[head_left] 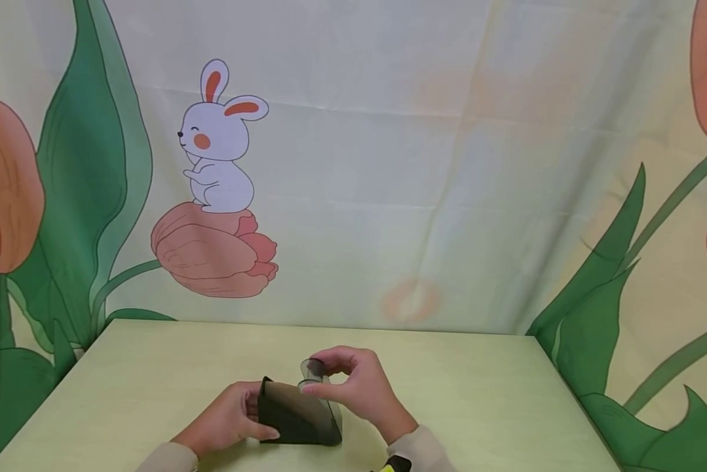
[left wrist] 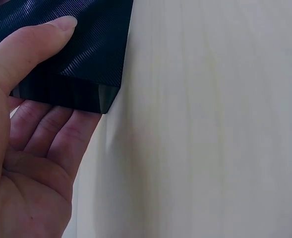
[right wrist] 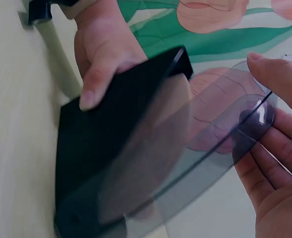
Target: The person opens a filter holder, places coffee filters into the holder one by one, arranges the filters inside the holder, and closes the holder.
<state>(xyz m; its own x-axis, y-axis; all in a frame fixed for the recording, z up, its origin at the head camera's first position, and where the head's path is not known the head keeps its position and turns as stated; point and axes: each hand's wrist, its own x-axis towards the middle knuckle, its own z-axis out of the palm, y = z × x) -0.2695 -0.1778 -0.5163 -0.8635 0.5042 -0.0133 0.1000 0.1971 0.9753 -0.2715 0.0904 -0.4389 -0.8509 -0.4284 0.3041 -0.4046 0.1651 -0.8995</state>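
A dark, flat-sided case [head_left: 294, 419] with a textured face and a see-through smoky cover [right wrist: 205, 148] stands tilted above the table. My left hand [head_left: 226, 419] grips the case at its left end, thumb on the near face and fingers behind or beneath it. In the left wrist view, the thumb lies across the ribbed surface. The clear cover swings out from the case at an angle, joined near one lower corner in the right wrist view. My right hand [head_left: 359, 387] holds the cover's rounded free end between thumb and fingers. The case's inside is mostly hidden.
The pale wooden table [head_left: 170, 367] spreads around both hands. Behind it hangs a printed cloth [head_left: 353, 164] with a rabbit, tulips and leaves. A black and yellow piece [head_left: 394, 464] sits at the right wrist.
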